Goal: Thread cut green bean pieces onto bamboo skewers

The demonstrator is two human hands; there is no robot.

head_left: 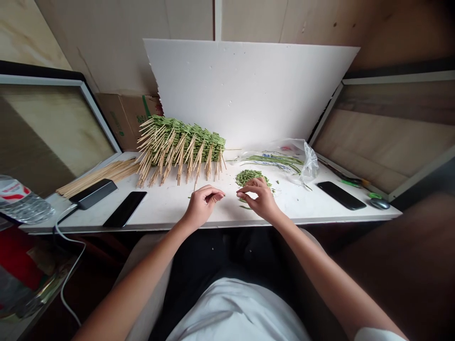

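Observation:
My left hand [202,204] is closed in a pinch over the front of the white table [159,210], thumb against forefinger. A thin stick end shows just behind it; I cannot tell whether the hand holds it. My right hand [261,199] also pinches, its fingertips facing the left ones across a small gap. Whatever is between the right fingertips is too small to make out. Right behind that hand lies a pile of short cut green bean pieces [247,177]. At the back left is a large stack of skewered green bean pieces [192,135], its bamboo sticks pointing forward.
Loose bamboo skewers [103,176] lie at left, near a black box [94,193] with a cable and a phone [125,209]. Long green beans [277,161] lie by a clear plastic bag [310,163]. Another phone [341,195] and a mouse [379,203] are at right. A white board [249,90] stands behind.

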